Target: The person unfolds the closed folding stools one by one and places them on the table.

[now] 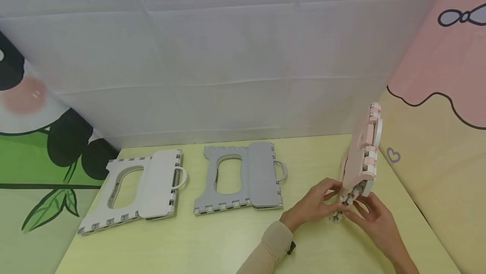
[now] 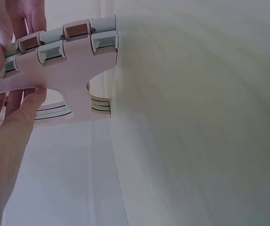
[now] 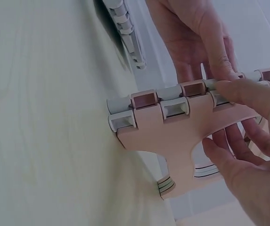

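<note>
A folded pink step stool (image 1: 358, 151) with pale grey hinge pieces stands upright on its narrow end at the table's right side. My left hand (image 1: 313, 204) grips its lower near edge, thumb and fingers around the hinged rim. From the other side my right hand (image 1: 377, 223) holds the same edge. In the left wrist view, fingers of my left hand (image 2: 5, 146) reach through the stool's cut-out opening (image 2: 52, 110). The right wrist view shows my right hand (image 3: 248, 160) with fingertips on the hinges and at the opening, the left hand (image 3: 196, 40) facing it.
A folded white step stool (image 1: 157, 185) lies flat on the left of the pale yellow table (image 1: 171, 248). Beside it lies a folded grey one (image 1: 262, 177), its loop handle turned right. A white cloth wall (image 1: 228, 54) rises behind; printed cloths hang at both sides.
</note>
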`<state>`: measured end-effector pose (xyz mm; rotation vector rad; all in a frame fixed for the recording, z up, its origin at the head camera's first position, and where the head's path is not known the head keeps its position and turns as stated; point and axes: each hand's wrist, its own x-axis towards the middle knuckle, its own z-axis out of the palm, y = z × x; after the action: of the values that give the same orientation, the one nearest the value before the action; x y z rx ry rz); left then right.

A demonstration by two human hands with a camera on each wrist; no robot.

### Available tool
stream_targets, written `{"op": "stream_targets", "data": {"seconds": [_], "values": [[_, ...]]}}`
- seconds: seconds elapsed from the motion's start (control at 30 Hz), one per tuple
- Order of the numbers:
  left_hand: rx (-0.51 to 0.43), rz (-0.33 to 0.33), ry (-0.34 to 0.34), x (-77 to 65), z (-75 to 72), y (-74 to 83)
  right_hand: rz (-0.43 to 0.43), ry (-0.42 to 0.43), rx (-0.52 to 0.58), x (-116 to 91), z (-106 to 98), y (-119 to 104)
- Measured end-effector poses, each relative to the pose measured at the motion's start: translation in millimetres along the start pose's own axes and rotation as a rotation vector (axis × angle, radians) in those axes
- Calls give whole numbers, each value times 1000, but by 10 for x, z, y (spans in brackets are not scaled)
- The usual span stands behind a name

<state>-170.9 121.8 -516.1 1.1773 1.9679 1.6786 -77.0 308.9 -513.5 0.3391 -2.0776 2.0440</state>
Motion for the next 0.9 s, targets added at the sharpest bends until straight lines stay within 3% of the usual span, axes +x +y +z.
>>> {"op": "stream_targets", "data": {"seconds": [0.3,0.57,0.9], "values": [[-12,-8,7,-11,-10,16,-43,51,-116,12,79,22],[14,-11,18,-4,-4,6,-52,93,-335,1,134,46],[-3,-31,12,-2,-2,17,-97,108,-422,-5,125,67]]}}
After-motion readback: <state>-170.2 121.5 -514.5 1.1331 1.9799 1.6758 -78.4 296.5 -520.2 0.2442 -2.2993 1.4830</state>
